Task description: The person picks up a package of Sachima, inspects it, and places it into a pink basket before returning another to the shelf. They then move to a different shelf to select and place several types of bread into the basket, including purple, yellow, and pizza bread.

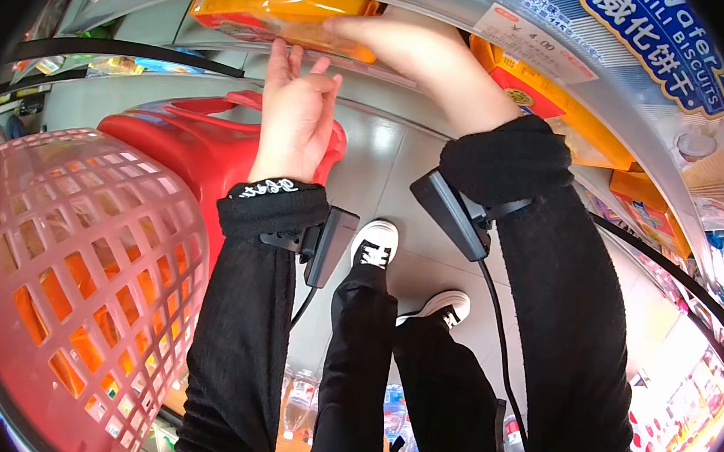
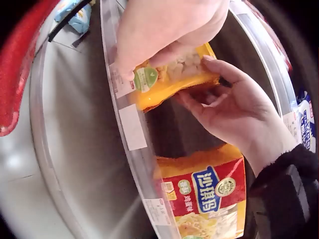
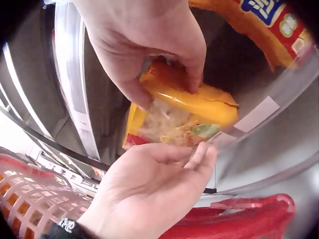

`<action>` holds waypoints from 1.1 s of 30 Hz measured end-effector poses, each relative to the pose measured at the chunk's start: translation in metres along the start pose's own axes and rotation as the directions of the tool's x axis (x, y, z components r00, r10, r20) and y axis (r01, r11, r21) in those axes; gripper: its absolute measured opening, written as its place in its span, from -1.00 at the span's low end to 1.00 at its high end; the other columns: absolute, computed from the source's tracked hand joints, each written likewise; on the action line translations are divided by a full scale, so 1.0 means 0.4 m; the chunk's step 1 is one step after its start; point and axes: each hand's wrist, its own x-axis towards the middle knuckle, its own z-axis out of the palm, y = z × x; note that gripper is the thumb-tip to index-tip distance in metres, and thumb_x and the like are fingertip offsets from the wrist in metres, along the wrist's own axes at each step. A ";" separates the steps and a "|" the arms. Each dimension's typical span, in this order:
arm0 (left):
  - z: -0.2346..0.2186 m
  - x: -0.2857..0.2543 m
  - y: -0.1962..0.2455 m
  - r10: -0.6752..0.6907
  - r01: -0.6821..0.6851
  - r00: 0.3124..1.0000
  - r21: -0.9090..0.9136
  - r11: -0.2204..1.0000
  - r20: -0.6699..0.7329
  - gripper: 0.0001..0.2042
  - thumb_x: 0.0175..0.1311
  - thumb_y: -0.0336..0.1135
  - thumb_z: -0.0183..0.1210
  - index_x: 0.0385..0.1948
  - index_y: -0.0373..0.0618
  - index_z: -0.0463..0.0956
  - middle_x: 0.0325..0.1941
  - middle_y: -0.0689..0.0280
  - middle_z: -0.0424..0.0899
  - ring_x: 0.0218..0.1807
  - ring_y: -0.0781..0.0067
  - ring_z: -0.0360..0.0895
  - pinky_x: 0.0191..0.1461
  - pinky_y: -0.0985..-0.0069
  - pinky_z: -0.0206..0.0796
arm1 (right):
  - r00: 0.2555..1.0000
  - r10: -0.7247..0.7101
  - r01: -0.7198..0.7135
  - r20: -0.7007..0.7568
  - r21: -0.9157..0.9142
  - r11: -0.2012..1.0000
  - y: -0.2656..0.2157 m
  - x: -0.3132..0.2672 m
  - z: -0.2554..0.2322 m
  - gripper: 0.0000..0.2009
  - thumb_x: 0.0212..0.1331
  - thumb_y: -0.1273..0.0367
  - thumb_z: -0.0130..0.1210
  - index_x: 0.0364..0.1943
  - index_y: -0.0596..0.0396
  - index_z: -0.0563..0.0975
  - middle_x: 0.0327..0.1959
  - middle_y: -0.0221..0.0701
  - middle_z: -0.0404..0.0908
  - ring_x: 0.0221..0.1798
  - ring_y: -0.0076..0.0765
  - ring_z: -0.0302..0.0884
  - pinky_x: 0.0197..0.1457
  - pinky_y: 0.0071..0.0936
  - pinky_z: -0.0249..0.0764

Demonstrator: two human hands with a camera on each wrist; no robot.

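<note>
At the shelf (image 2: 142, 172), a packet (image 3: 172, 117) sits within the right grip (image 3: 149, 37).

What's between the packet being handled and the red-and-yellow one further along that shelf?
A bare stretch of dark shelf, with the right hand reaching in along one side; the left wrist view shows it.

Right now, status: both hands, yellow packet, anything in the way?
Right hand grips yellow packet. Left hand, palm up, at its edge. Shelf lip close by.
</note>
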 end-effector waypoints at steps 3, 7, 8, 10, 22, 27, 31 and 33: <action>0.002 -0.006 0.003 -0.005 0.007 0.999 0.044 0.999 -0.039 -0.19 -0.09 -0.76 -0.15 0.28 -0.08 -0.32 0.28 0.26 -0.02 0.19 0.32 0.14 0.16 0.36 0.10 | 0.950 -0.277 0.168 -0.144 -0.511 0.843 0.037 0.025 -0.004 -0.66 -0.02 0.43 0.03 -0.08 0.18 0.40 -0.12 0.04 0.42 -0.03 0.01 0.36 0.02 -0.31 0.29; 0.002 -0.045 -0.005 -0.021 0.023 0.999 0.061 0.998 -0.031 -0.18 -0.10 -0.77 -0.15 0.27 -0.10 -0.34 0.31 0.23 -0.08 0.20 0.32 0.13 0.17 0.39 0.10 | 0.940 -0.250 0.086 -0.234 -0.546 0.833 0.001 -0.029 0.008 -0.51 -0.14 0.39 0.18 -0.04 0.24 0.33 -0.13 -0.10 0.45 -0.06 -0.09 0.42 0.01 -0.35 0.34; 0.005 -0.069 -0.011 -0.026 0.030 0.998 0.080 0.996 -0.054 -0.20 -0.09 -0.76 -0.16 0.27 -0.13 -0.32 0.30 0.22 -0.06 0.20 0.32 0.14 0.18 0.40 0.10 | 0.936 -0.245 0.065 -0.255 -0.556 0.829 -0.011 -0.048 0.015 -0.47 -0.16 0.38 0.21 -0.03 0.25 0.31 -0.13 -0.13 0.46 -0.07 -0.12 0.44 0.01 -0.36 0.35; 0.013 -0.134 -0.024 -0.068 0.076 0.992 0.073 0.994 -0.106 -0.24 -0.08 -0.75 -0.17 0.26 -0.17 -0.26 0.27 0.20 0.01 0.19 0.33 0.15 0.18 0.40 0.10 | 0.858 -0.411 0.159 -0.307 -0.602 0.782 0.010 -0.092 0.029 -0.48 -0.19 0.40 0.19 -0.04 0.25 0.32 -0.12 -0.07 0.42 -0.02 -0.01 0.37 0.03 -0.32 0.33; -0.002 -0.681 0.038 -0.377 0.382 0.923 0.278 0.881 -0.072 -0.55 0.07 -0.68 -0.14 0.07 -0.20 0.17 0.07 0.25 0.33 0.08 0.41 0.30 0.09 0.52 0.18 | 0.969 0.042 -0.149 -0.243 -0.445 0.883 -0.040 -0.667 0.204 -0.52 -0.09 0.48 0.10 -0.01 0.16 0.25 0.07 -0.06 0.24 0.12 0.07 0.21 0.10 -0.29 0.24; -0.034 -0.820 0.223 -0.358 0.345 0.931 0.472 0.811 -0.066 -0.53 0.00 -0.70 -0.14 0.06 -0.24 0.18 0.05 0.26 0.31 0.12 0.42 0.23 0.13 0.53 0.14 | 0.977 0.139 -0.193 -0.160 -0.397 0.897 -0.233 -0.775 0.261 -0.57 -0.07 0.47 0.10 -0.04 0.12 0.29 0.08 -0.11 0.26 0.12 0.04 0.22 0.12 -0.27 0.22; -0.050 -0.860 0.474 -0.527 0.441 0.810 0.325 0.837 0.258 -0.55 0.02 -0.70 -0.18 0.05 -0.29 0.18 0.01 0.22 0.33 0.06 0.41 0.31 0.16 0.52 0.11 | 0.995 -0.035 -0.008 -0.096 -0.420 0.907 -0.404 -0.748 0.322 -0.63 -0.07 0.47 0.07 -0.09 0.14 0.34 0.03 -0.18 0.32 -0.02 -0.02 0.36 -0.01 -0.34 0.35; -0.046 -0.858 0.631 -0.583 0.427 0.764 0.461 0.778 0.275 -0.67 0.17 -0.56 -0.13 0.02 -0.30 0.23 -0.09 0.21 0.44 -0.07 0.47 0.42 -0.02 0.63 0.22 | 0.986 -0.145 0.103 -0.086 -0.376 0.921 -0.471 -0.709 0.366 -0.64 -0.07 0.48 0.07 -0.10 0.15 0.35 -0.03 -0.20 0.36 -0.02 -0.06 0.36 -0.01 -0.34 0.34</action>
